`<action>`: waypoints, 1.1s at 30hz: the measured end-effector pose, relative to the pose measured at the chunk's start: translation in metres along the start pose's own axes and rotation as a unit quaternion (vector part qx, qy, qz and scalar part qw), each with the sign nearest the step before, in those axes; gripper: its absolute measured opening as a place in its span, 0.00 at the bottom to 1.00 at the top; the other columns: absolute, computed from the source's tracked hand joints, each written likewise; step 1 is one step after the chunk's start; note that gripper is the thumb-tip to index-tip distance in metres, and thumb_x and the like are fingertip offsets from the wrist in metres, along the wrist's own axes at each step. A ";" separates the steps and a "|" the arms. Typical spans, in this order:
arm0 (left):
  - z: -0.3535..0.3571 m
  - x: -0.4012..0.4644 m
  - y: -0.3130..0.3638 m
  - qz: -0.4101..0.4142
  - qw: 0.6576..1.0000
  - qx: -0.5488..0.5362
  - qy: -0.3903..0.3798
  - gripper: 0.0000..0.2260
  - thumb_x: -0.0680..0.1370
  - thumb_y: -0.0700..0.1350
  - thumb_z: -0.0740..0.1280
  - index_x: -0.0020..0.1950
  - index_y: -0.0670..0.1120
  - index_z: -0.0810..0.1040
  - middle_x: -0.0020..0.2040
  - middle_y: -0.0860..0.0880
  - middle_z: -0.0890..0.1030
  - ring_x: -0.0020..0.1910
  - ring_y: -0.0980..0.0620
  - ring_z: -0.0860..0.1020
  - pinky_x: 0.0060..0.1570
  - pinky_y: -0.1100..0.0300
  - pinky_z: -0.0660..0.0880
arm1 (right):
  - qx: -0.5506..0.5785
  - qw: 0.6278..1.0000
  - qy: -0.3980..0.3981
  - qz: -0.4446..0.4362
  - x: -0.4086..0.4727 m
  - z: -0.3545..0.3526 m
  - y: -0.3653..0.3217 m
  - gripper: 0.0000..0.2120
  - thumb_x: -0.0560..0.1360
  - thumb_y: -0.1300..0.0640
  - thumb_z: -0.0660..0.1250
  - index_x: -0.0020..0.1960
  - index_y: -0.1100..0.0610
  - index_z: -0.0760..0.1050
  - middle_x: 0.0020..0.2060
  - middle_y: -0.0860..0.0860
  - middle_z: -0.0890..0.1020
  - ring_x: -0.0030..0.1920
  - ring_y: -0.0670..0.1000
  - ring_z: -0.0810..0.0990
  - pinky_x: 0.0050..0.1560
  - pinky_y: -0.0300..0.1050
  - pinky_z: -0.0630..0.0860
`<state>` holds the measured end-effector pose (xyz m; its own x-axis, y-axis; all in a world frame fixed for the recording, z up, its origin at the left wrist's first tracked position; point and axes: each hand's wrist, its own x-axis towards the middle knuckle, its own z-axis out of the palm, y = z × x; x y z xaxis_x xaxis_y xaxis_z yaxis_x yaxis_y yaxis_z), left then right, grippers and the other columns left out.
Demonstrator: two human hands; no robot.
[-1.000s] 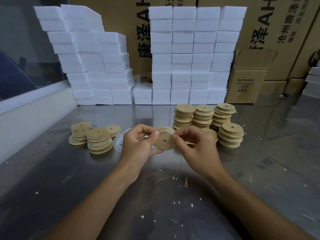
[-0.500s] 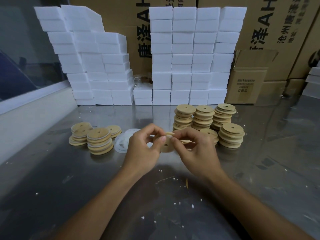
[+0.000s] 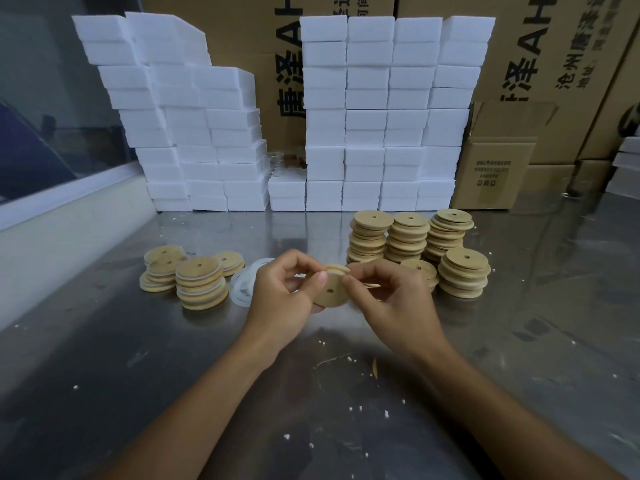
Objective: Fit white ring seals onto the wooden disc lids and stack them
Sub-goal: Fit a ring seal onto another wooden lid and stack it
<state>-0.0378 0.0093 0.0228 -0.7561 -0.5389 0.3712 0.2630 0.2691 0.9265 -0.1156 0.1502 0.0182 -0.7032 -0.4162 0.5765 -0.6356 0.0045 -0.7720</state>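
- Left of the held disc, low stacks of wooden discs (image 3: 200, 283) sit on the table (image 3: 104, 358); white edges show between several of them, so I judge these already carry seals.
- Just right of those stacks, still left of the held disc, loose white rings (image 3: 246, 289) lie flat on the table, partly hidden behind the left hand.
- The left hand (image 3: 281, 296) holds the disc from its left side, thumb on the near face and curled fingers (image 3: 294, 263) behind the rim, clamped on it.
- The held disc (image 3: 331, 287) is raised above the table between both hands, tilted on edge with its small centre hole facing the camera. A pale strip runs along its upper rim; whether that is a ring partly seated I cannot tell.
- The disc looks stiff and light, with smooth faces that could slip; the rim is the best place to take hold. The rings look thin, soft and stretchy, so I expect they need walking round the edge bit by bit.
- The right hand (image 3: 391, 299) pinches the disc's right rim with thumb and forefinger closed on it.
- Right of the held disc, taller stacks of bare discs (image 3: 408, 237) stand on the table.
- Behind everything, a cardboard box (image 3: 491, 168) stands with a flap up; its contents are not visible.
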 end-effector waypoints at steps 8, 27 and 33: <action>0.003 0.000 0.004 -0.033 0.998 -0.057 0.018 0.07 0.76 0.34 0.70 0.40 0.44 0.79 0.37 0.53 0.83 0.40 0.54 0.83 0.34 0.53 0.81 | -0.010 1.000 0.025 -0.004 0.000 0.001 0.000 0.02 0.75 0.59 0.72 0.44 0.57 0.82 0.37 0.45 0.85 0.40 0.45 0.84 0.45 0.45 0.81; -0.001 0.004 0.004 -0.117 0.982 -0.147 0.021 0.05 0.78 0.36 0.67 0.43 0.42 0.76 0.49 0.38 0.81 0.49 0.42 0.82 0.38 0.44 0.82 | 0.066 0.997 -0.006 0.044 0.002 -0.001 -0.001 0.01 0.75 0.64 0.72 0.45 0.60 0.80 0.37 0.52 0.85 0.36 0.52 0.84 0.39 0.55 0.83; -0.003 0.004 0.000 -0.016 0.998 0.061 -0.014 0.07 0.76 0.36 0.69 0.39 0.45 0.77 0.41 0.43 0.80 0.41 0.50 0.80 0.30 0.54 0.81 | 0.009 0.999 0.043 -0.003 0.003 -0.002 0.004 0.05 0.75 0.64 0.71 0.45 0.55 0.81 0.39 0.45 0.84 0.40 0.45 0.82 0.42 0.43 0.78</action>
<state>-0.0390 0.0046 0.0241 -0.7800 -0.5269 0.3378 0.1644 0.3482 0.9229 -0.1211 0.1508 0.0171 -0.7241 -0.3372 0.6016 -0.6351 -0.0141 -0.7723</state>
